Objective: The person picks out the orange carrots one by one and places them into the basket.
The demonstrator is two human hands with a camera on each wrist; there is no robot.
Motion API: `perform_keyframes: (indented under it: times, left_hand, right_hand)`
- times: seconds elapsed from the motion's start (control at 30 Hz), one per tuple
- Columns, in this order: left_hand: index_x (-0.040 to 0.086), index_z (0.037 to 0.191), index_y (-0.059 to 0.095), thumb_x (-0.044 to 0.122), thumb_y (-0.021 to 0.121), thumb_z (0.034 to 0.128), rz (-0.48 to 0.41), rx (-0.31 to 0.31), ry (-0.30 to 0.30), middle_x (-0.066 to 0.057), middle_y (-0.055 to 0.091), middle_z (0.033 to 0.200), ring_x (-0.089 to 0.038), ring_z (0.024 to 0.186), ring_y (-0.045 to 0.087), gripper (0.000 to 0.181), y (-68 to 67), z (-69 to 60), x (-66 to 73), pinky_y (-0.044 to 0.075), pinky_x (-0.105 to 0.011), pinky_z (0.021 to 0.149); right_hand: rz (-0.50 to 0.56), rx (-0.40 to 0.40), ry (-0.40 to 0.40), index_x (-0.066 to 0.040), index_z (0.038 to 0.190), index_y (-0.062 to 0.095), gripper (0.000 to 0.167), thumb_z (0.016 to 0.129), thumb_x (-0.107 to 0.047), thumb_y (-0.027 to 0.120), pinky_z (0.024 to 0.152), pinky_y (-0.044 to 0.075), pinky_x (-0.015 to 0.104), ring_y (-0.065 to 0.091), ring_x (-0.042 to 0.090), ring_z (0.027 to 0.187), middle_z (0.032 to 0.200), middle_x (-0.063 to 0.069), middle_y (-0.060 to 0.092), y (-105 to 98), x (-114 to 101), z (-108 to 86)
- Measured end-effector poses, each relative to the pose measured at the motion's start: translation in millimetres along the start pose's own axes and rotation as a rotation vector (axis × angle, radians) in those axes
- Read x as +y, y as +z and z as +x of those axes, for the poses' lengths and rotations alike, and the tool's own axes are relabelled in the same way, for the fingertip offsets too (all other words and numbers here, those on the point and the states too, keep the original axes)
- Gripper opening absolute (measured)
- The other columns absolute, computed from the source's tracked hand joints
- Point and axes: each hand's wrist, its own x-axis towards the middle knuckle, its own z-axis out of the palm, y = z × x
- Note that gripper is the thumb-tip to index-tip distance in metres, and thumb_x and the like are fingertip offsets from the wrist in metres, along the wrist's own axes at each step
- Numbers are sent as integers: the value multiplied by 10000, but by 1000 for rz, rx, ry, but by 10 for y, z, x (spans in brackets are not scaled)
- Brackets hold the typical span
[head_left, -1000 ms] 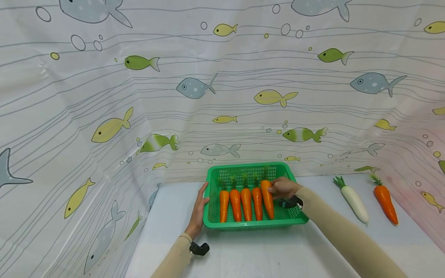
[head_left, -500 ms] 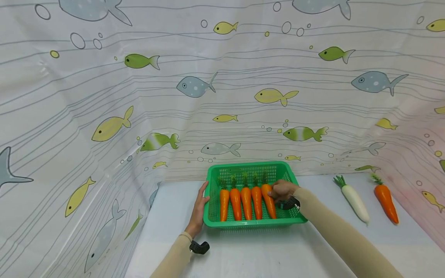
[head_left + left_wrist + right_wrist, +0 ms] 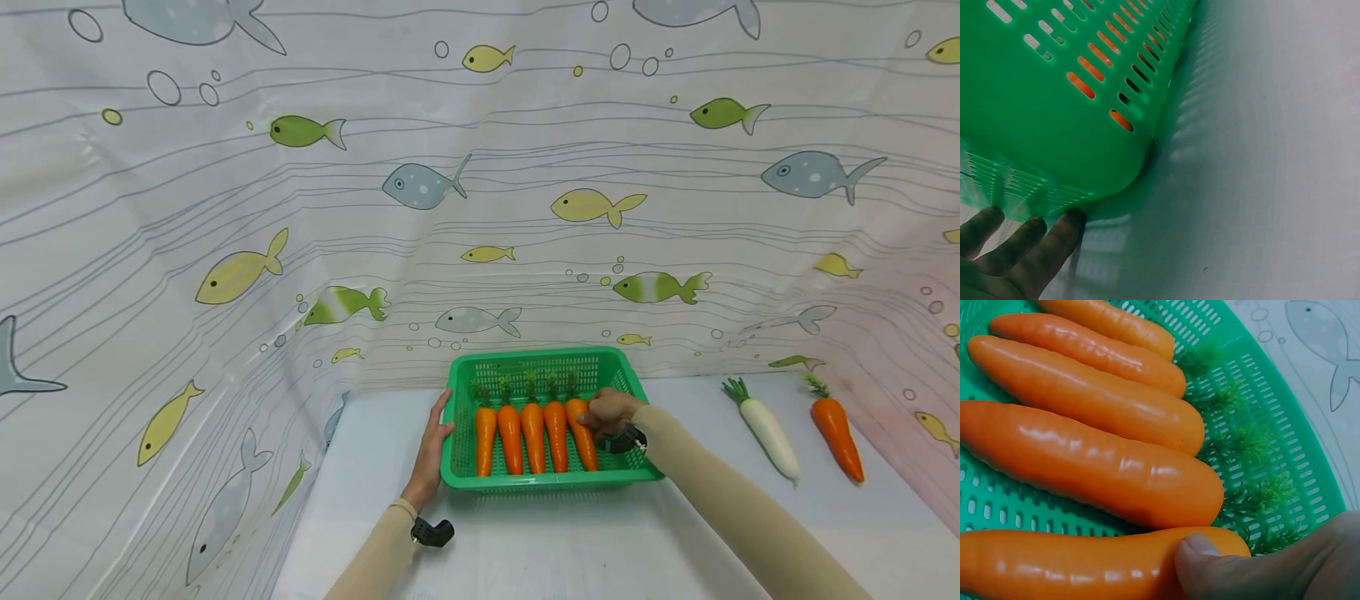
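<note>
A green plastic basket [image 3: 551,482] holds a row of several orange carrots [image 3: 533,437] with frilly green tops. My left hand [image 3: 427,458] lies along the basket's left side; in the left wrist view, its straight fingers [image 3: 1047,247] touch the outer slotted wall. Inside the basket, my right hand [image 3: 613,406] grips the rightmost carrot [image 3: 582,433] near its leafy end. The right thumb presses on that carrot's top in the right wrist view, while the other right fingers are hidden. The gripped carrot slants slightly, beside the neighbouring carrot [image 3: 1097,465].
A white radish [image 3: 767,433] and another carrot [image 3: 837,437] lie on the white table [image 3: 525,550] to the right of the basket. Behind the basket rises a fish-patterned sheet [image 3: 480,208], which also covers both sides.
My right hand has lowered the rightmost carrot slightly toward the near side of the basket, and its tip has shifted right. The left hand stays against the basket's side.
</note>
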Motion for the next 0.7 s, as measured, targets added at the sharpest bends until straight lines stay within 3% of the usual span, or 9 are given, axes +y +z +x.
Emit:
perform_keyframes:
  times: [0.07,0.17,0.3,0.4,0.47,0.7]
  left_hand:
    - [404,1689,216,279,290,1112,-1,-1,-1,4,81,1803,-328,1665,67,595,-1,3,-1,57,-679,1294]
    - [385,1694,215,283,298,1112,6,-3,2,-10,86,1803,-338,1664,71,596,-1,7,-2,61,-681,1293]
    - [349,1700,218,282,302,1109,11,-5,16,-40,87,1804,-366,1661,70,600,5,9,-1,54,-700,1285]
    - [333,1701,222,278,305,1106,8,-4,18,-47,83,1804,-370,1661,64,603,11,11,-2,45,-700,1285]
    - [331,1700,224,273,306,1107,4,-3,17,-50,81,1804,-371,1661,63,602,12,10,-4,46,-701,1285]
    - [377,1690,239,269,312,1101,-1,9,7,-13,104,1801,-346,1660,89,603,1,3,-10,67,-686,1293]
  right_hand:
    - [-16,-4,3,193,1246,563,327,1039,-59,581,843,643,430,639,191,770,1020,187,660,0,-9,-2]
    - [-33,-10,8,12,946,588,140,1045,-87,588,736,614,353,489,124,599,759,37,539,1,-15,-4]
    - [-49,-30,8,-185,672,402,427,1055,-117,581,556,424,249,281,77,500,590,-50,360,-17,5,14]
    - [-65,-36,7,-223,601,343,516,1051,-139,581,500,280,236,199,70,481,557,-69,325,-35,18,22]
    - [-73,-33,6,-231,587,343,527,1049,-148,584,487,262,239,193,73,476,550,-71,321,-37,17,18]
    - [-37,-9,4,-223,637,316,505,1052,-125,587,581,458,269,329,96,517,573,-53,334,35,-49,-35]
